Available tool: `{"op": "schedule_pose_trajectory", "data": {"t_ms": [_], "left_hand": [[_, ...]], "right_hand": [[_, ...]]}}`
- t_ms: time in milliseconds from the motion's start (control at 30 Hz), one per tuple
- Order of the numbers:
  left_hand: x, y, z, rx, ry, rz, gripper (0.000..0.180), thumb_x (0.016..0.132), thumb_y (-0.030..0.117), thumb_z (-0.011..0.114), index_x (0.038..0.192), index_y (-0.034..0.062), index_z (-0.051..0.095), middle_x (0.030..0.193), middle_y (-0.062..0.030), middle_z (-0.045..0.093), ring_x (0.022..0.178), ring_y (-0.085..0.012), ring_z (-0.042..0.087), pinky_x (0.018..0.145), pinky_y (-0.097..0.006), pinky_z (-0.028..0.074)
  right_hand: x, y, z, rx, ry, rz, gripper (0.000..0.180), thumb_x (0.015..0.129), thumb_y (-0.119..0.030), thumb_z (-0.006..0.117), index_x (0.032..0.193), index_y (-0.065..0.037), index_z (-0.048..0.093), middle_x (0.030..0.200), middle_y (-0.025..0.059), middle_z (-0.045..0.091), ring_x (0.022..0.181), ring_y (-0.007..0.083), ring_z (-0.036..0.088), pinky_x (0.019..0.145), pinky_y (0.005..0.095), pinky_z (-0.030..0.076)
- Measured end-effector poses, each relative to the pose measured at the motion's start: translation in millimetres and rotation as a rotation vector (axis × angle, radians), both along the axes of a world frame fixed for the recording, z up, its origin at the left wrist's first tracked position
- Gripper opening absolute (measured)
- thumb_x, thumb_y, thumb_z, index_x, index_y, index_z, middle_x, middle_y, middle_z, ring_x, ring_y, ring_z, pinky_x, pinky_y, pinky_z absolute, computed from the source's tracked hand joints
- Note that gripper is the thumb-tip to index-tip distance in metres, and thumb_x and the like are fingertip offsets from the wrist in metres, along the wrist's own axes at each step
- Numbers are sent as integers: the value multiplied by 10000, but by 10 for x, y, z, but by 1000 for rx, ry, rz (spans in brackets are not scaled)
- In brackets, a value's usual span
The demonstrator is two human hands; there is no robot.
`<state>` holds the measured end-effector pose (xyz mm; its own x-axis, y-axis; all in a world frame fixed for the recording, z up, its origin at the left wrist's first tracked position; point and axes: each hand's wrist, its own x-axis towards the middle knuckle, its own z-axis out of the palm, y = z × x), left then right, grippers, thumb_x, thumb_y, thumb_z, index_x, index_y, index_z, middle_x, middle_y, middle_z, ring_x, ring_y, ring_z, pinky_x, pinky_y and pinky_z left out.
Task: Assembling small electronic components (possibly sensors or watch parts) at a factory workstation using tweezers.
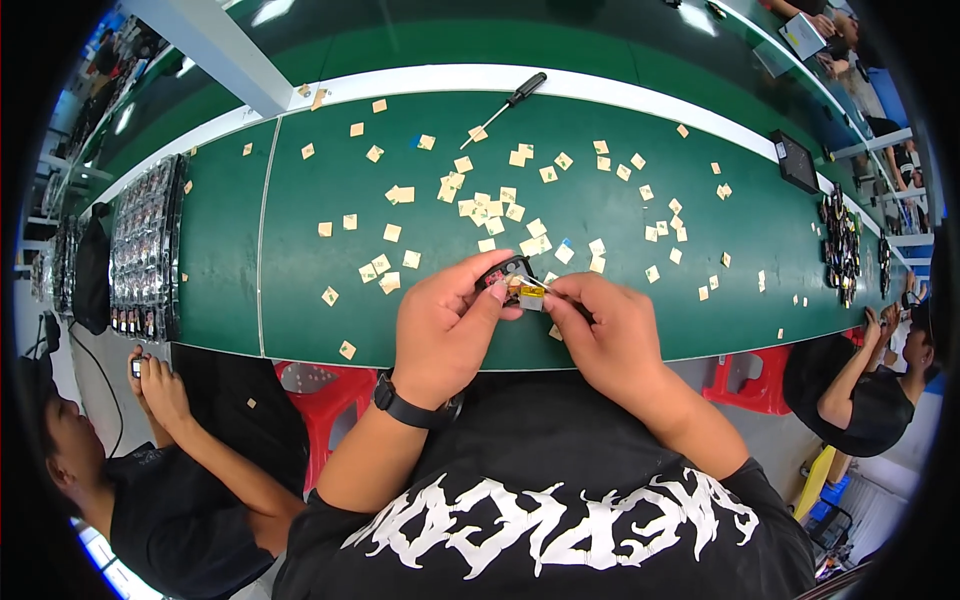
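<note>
Close to the front edge of the green table, my left hand [440, 330] is closed around a small black device casing [516, 267] with its inside exposed. A small silver battery pouch [532, 301] with yellow tape along its top lies against the lower side of the casing, between my hands. My right hand [612, 330] pinches a thin silver tool [540, 284], which looks like tweezers, its tip at the casing beside the yellow tape. Fine parts inside the casing are too small to tell. A black watch is on my left wrist.
Many small cream square pads [480, 212] are scattered over the green table [340, 270]. A black-handled screwdriver [524, 90] lies at the far edge. Trays of small devices [145, 250] stand left, a black box [795, 160] far right. Co-workers sit on both sides; red stools [325, 395] are nearby.
</note>
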<state>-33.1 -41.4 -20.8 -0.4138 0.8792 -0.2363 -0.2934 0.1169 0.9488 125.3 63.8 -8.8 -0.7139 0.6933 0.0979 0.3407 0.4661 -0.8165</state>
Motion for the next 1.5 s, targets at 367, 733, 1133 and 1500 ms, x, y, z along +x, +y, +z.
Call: {"op": "schedule_pose_trajectory", "data": {"t_ms": [367, 733, 1133, 1500], "left_hand": [[32, -33, -73, 54, 49, -2, 306, 974, -55, 564, 1277, -95, 570, 1169, -147, 657, 1010, -176, 678, 873, -304, 597], [61, 1, -105, 36, 78, 15, 241, 958, -95, 561, 1199, -84, 562, 1101, -127, 644, 996, -156, 669, 883, -298, 598], [64, 7, -105, 27, 118, 25, 218, 950, -100, 554, 1167, -82, 561, 1093, -125, 647, 998, -160, 666, 904, -315, 593], [29, -7, -126, 73, 67, 29, 267, 943, -115, 545, 1208, -78, 549, 1136, -142, 631, 1032, -176, 657, 919, -336, 595]], "right_hand": [[-17, 23, -65, -709, 295, -40, 282, 874, -32, 754, 1133, -27, 643, 949, 5, 691, 657, -12, 494, 544, 187, 398], [-105, 115, 80, -179, 42, 62, 194, 862, -43, 754, 1042, -10, 691, 886, 74, 686, 608, 105, 564, 561, 259, 458], [-159, 53, 82, -477, 106, -22, 86, 901, -38, 710, 959, 23, 693, 751, 16, 664, 632, 30, 514, 553, 223, 421], [-156, 118, 19, -778, 305, 81, 259, 947, 11, 653, 1193, -18, 578, 770, -37, 579, 665, -2, 488, 568, 178, 372]]}}
